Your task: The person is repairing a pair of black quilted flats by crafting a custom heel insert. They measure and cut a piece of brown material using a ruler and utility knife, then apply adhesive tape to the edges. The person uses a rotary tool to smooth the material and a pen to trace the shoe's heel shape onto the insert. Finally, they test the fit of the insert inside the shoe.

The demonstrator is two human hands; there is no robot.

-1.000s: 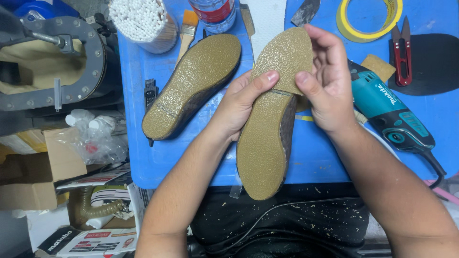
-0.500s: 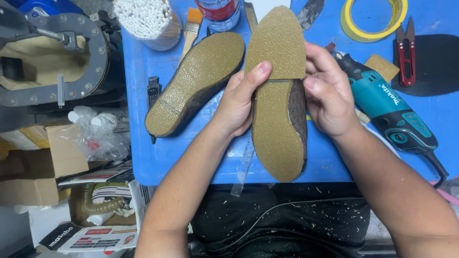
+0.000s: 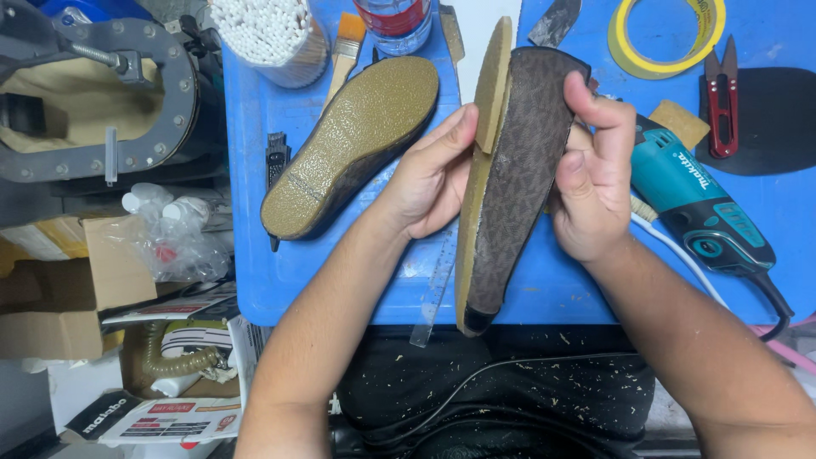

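Observation:
Both my hands hold a flat brown patterned shoe (image 3: 514, 183) on its side above the blue table (image 3: 340, 280). Its tan rubber sole edge faces left. My left hand (image 3: 429, 174) presses fingers against the sole side near the toe. My right hand (image 3: 591, 178) grips the patterned upper, fingers curled over its rim. The matching shoe (image 3: 353, 144) lies sole-up on the table to the left, untouched.
A teal angle grinder (image 3: 697, 208) with its cable lies right of my hands. Red snips (image 3: 722, 98), a yellow tape roll (image 3: 667, 38), a brush (image 3: 347, 47), a bottle (image 3: 393, 21) and a cup of white sticks (image 3: 268, 34) line the far edge. A metal press (image 3: 93, 93) and boxes stand left.
The shoe was sole-up facing me; I have turned it onto its side, so its patterned upper now shows to the right and the sole edge to the left.

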